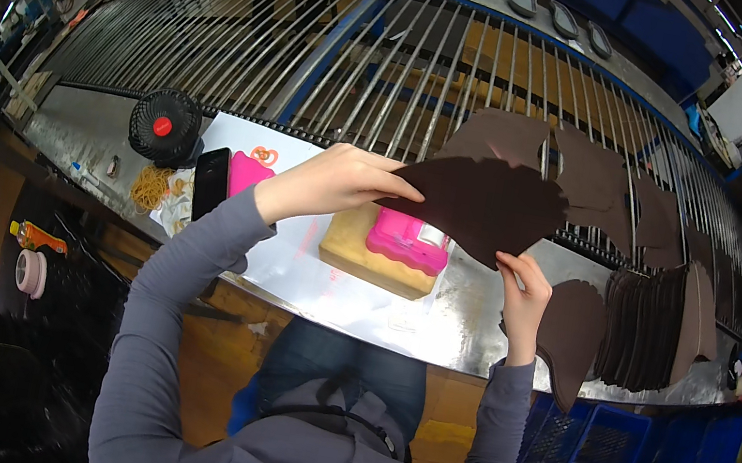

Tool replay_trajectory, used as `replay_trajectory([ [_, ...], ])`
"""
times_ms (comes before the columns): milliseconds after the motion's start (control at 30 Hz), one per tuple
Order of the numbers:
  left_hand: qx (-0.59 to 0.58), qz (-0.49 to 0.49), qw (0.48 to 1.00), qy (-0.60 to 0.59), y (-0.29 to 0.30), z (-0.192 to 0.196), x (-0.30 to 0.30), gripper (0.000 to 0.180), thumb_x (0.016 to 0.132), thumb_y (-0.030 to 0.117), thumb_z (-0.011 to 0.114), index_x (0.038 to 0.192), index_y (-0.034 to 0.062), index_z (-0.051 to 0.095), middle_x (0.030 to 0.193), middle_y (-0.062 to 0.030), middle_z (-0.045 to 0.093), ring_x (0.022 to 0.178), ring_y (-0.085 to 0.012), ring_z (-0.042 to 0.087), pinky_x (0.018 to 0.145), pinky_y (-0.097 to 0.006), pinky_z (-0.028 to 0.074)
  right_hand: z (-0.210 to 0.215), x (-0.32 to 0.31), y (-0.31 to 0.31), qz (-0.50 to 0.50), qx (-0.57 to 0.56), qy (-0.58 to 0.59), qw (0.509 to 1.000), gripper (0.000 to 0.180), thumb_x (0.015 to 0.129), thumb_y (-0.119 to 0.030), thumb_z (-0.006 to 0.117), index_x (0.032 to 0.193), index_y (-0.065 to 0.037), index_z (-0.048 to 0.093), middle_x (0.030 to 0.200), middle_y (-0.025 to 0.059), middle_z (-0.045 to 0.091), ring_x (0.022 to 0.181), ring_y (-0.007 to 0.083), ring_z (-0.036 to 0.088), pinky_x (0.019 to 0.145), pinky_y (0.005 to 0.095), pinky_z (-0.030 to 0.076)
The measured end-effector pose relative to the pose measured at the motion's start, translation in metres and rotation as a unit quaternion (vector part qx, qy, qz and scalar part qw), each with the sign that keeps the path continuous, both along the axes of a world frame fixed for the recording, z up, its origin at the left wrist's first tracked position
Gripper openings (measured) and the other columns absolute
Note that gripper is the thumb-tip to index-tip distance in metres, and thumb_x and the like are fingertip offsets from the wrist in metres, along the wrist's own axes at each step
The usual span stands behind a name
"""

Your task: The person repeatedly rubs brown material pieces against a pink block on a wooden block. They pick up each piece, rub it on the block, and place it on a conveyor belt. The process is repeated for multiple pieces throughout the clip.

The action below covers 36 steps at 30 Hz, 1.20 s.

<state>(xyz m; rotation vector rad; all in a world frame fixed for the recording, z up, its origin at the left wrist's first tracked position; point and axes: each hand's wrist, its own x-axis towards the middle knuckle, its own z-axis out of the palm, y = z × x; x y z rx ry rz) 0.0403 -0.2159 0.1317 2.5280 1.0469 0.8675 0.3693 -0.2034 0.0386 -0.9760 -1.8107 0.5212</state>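
Left hand [356,173] pinching the left tip of a flat dark brown piece [494,198], right hand [527,287] pinching its lower corner, both grips closed on it; piece raised above the metal table [467,331], its upper edge in front of the metal bars [345,65] beyond. Bare metal between the white sheet [287,266] and a rounded brown piece [573,324], whose tip overhangs the table's near edge beside the brown stack [639,330]; pink wavy-edged thing [408,246] sits on a yellow block [349,247] near the hands. Reddish marks on the sheet, too small to read.
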Motion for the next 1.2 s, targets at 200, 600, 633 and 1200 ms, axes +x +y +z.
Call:
replay_trajectory([
  [200, 0.003, -0.052, 0.998, 0.040, 0.019, 0.001, 0.038, 0.039, 0.075, -0.004, 0.064, 0.111, 0.0114, 0.072, 0.111, -0.0112, 0.071, 0.095, -0.0311, 0.069, 0.080, -0.035, 0.057, -0.010, 0.040, -0.016, -0.056, -0.006, 0.006, 0.998, 0.015, 0.079, 0.010, 0.068, 0.092, 0.003, 0.071, 0.076, 0.0080, 0.061, 0.070, 0.0148, 0.059, 0.063, 0.0247, 0.045],
  [600, -0.006, -0.174, 0.982, -0.077, 0.062, 0.001, 0.114, 0.042, 0.080, -0.005, 0.062, 0.116, 0.0130, 0.071, 0.097, -0.0097, 0.071, 0.083, -0.0273, 0.067, 0.072, -0.037, 0.052, 0.091, 0.131, -0.049, -0.152, 0.122, -0.219, 0.956, 0.017, 0.081, 0.010, 0.068, 0.095, 0.001, 0.067, 0.087, 0.0089, 0.061, 0.079, 0.0177, 0.061, 0.068, 0.0276, 0.048],
  [633, 0.012, -0.169, 0.982, -0.083, 0.067, 0.005, 0.121, 0.043, 0.079, -0.005, 0.062, 0.116, 0.0130, 0.071, 0.097, -0.0094, 0.071, 0.084, -0.0277, 0.067, 0.073, -0.038, 0.052, 0.096, 0.136, -0.046, -0.169, 0.099, -0.166, 0.966, 0.029, 0.081, 0.009, 0.069, 0.107, -0.001, 0.063, 0.101, 0.0114, 0.062, 0.090, 0.0210, 0.062, 0.078, 0.0311, 0.049],
  [1200, 0.455, 0.079, 0.887, 0.010, 0.138, 0.130, 0.080, 0.032, 0.074, 0.004, 0.068, 0.105, 0.0096, 0.069, 0.136, -0.0051, 0.058, 0.131, -0.0277, 0.050, 0.108, -0.047, 0.039, 0.094, -0.007, 0.227, -0.052, -0.010, 0.045, 0.998, 0.038, 0.093, -0.005, 0.057, 0.130, 0.000, 0.056, 0.109, 0.0183, 0.070, 0.100, 0.0248, 0.068, 0.088, 0.0328, 0.050],
])
